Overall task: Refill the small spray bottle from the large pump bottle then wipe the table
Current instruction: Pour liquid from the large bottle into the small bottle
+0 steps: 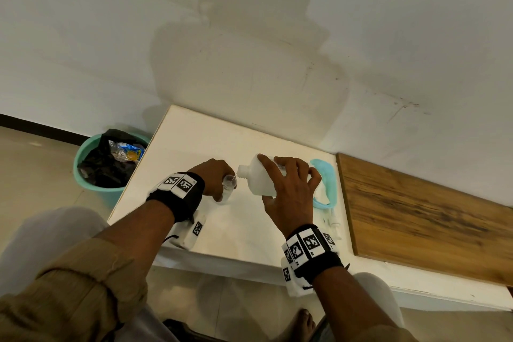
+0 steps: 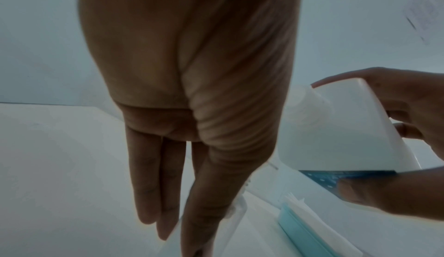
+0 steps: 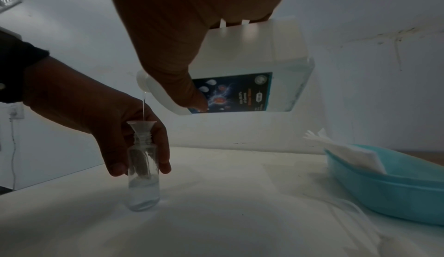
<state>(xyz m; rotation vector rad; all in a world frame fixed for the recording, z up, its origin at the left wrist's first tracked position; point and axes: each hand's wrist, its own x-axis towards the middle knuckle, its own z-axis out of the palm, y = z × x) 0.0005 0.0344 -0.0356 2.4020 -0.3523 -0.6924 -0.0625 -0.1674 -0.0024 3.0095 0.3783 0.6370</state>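
Nearest us, the left hand (image 3: 115, 128) curls round the small spray bottle (image 3: 143, 179), upright on the white surface (image 1: 236, 230), a little funnel (image 3: 141, 126) seated in its neck; just beyond, the right hand (image 1: 291, 189) grips the large pump bottle (image 3: 252, 67), pump off, tipped neck-down, a thin stream dropping into the funnel; clear liquid sits low in the small bottle; risk now, I reckon: tip further and the funnel floods onto the surface, or the stream drifts off its rim; farther right, a teal tray (image 3: 384, 185) with white wipes (image 3: 346, 153) waits.
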